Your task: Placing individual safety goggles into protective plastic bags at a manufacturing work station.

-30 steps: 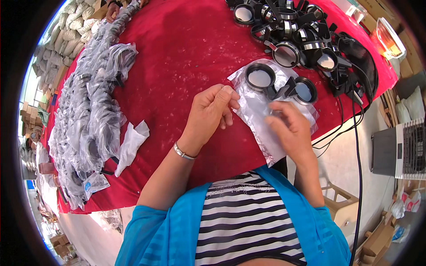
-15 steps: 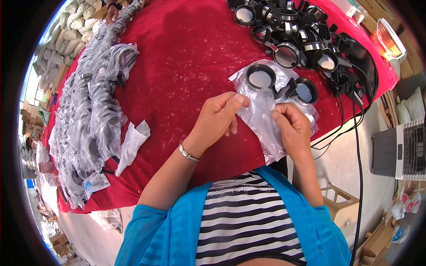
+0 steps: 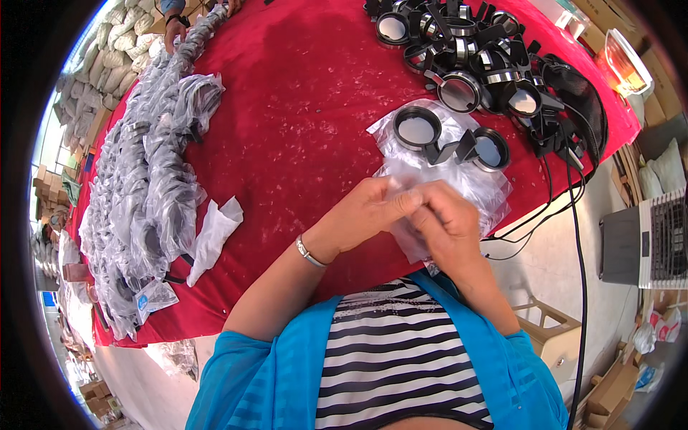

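Observation:
My left hand [image 3: 376, 209] and my right hand [image 3: 453, 221] meet over the near edge of the red-covered table. Fingers of both hands are closed on a thin clear plastic bag [image 3: 410, 245]; its upper part is blurred and partly hidden by the hands. Just beyond them, a round black-rimmed piece with a pale disc [image 3: 416, 129] lies beside a second black-rimmed piece with a bluish disc [image 3: 490, 150]. Black brackets stand up between the two. Under both pieces are flat clear plastic bags [image 3: 476, 190].
A heap of similar black and silver rings [image 3: 466, 64] fills the far right, near a black mesh bag [image 3: 577, 89] and dangling cables [image 3: 577, 236]. Rows of bagged pieces [image 3: 154, 165] line the left. A co-worker's hand [image 3: 174, 32] touches their far end.
My right hand has moved left and my left hand slightly nearer, so they now meet at the bag. The co-worker's hand has shifted slightly left.

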### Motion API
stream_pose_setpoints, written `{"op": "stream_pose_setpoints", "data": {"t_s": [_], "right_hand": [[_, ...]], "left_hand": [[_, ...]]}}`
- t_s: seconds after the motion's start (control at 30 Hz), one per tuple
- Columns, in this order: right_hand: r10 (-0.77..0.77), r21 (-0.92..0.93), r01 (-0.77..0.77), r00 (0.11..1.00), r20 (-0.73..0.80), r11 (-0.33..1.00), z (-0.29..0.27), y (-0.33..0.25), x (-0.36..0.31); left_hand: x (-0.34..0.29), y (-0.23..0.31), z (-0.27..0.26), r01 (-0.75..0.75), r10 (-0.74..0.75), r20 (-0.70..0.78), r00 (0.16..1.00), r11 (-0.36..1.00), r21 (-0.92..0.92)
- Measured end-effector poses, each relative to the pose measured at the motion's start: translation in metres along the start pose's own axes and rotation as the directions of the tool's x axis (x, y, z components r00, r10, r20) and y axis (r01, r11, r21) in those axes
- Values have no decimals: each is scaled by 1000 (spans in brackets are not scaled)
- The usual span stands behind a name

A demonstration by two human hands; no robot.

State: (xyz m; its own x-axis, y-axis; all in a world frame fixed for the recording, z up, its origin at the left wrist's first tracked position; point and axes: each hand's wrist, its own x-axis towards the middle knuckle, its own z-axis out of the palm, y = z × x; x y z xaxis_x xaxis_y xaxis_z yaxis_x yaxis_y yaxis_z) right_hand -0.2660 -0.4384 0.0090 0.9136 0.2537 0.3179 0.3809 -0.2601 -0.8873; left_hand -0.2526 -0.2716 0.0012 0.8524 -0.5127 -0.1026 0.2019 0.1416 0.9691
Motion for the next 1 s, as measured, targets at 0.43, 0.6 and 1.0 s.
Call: {"op": "stream_pose_setpoints", "data": {"t_s": [0.43, 0.6, 1.0], "right_hand": [[408, 588, -342, 913, 22, 734, -20, 18, -4], [329, 787, -369, 918, 224, 495, -21, 12, -8], [375, 695, -349, 919, 122, 629, -18, 16, -1]], "left_hand": [[-22, 45, -28, -172, 143, -152, 978, 965, -199], [-24, 48, -29, -174, 182, -129, 975, 982, 67], [-12, 33, -39, -325, 373, -425, 825, 928, 184]]}}
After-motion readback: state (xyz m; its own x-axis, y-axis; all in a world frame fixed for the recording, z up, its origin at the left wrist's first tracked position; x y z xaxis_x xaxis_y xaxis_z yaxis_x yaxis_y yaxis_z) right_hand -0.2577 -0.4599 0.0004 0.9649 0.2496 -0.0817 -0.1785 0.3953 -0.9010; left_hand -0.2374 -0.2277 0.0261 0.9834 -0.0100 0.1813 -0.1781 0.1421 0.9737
